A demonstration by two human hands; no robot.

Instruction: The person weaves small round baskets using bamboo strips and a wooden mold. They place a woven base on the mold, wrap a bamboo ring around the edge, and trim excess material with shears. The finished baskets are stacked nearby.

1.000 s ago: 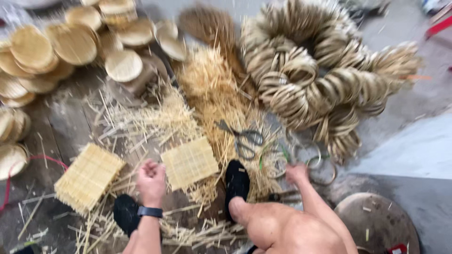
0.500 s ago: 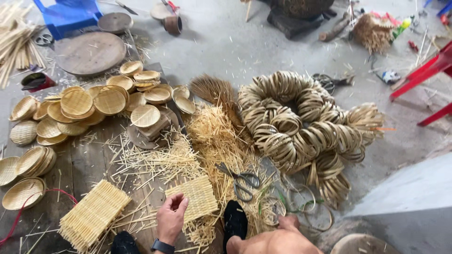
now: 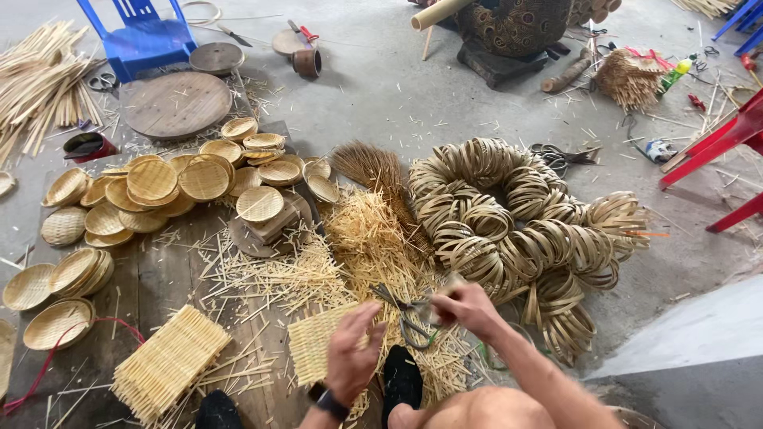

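On a straw-littered concrete floor (image 3: 413,95) by dark boards (image 3: 159,278), the right hand (image 3: 465,308) closed its fingers on scissors (image 3: 409,311) at lower centre, the left hand (image 3: 351,353) open-fingered over a woven mat (image 3: 311,342).

Pale straw-yellow woven mat (image 3: 314,343) near centre, another woven mat (image 3: 168,361) to its left in the same checked weave. Tan bamboo rings (image 3: 517,222) on the right. Bright blue chair (image 3: 143,36) far left, red stool (image 3: 727,151) far right.
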